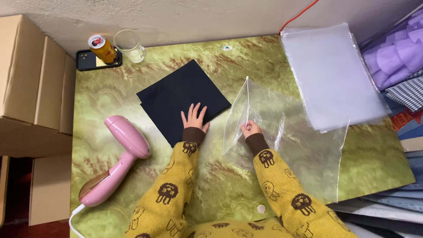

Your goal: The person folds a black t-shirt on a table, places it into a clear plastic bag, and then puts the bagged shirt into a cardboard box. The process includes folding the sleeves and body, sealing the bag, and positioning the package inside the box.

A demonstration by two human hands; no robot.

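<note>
**Two hands at the table: one on dark cloth, one lifting a clear bag**

Nearest the camera, two sleeves in mustard yellow with brown animal figures and dark brown cuffs reach out over the green marbled table [110, 101]. To the left of them a pink handheld steamer [118, 156] lies on its side, its white cord [72, 216] running off the near edge.

The left hand [194, 118] lies flat with fingers spread on the near corner of a folded black cloth [180, 97] — its grip is released, pressing down rather than grasping. The cloth sits turned like a diamond in the middle of the table, and it looks like more than one layer, though the edges are too dark to be sure.

Just to the right, the right hand [250, 129] has its grip clenched on the edge of a clear plastic bag [286, 141]. The pinched edge stands raised off the table, the rest of the bag spreading flat toward the right and near side.

Further right lies a stack of clear plastic bags [330, 75], partly overhanging piles of folded fabric [396, 61] in purple, checked and blue.

At the far left corner stand a yellow drink can [102, 48] on a dark phone [86, 61] and — beside them — a clear glass mug [130, 44]. Cardboard boxes [31, 75] stand left of the table.
</note>
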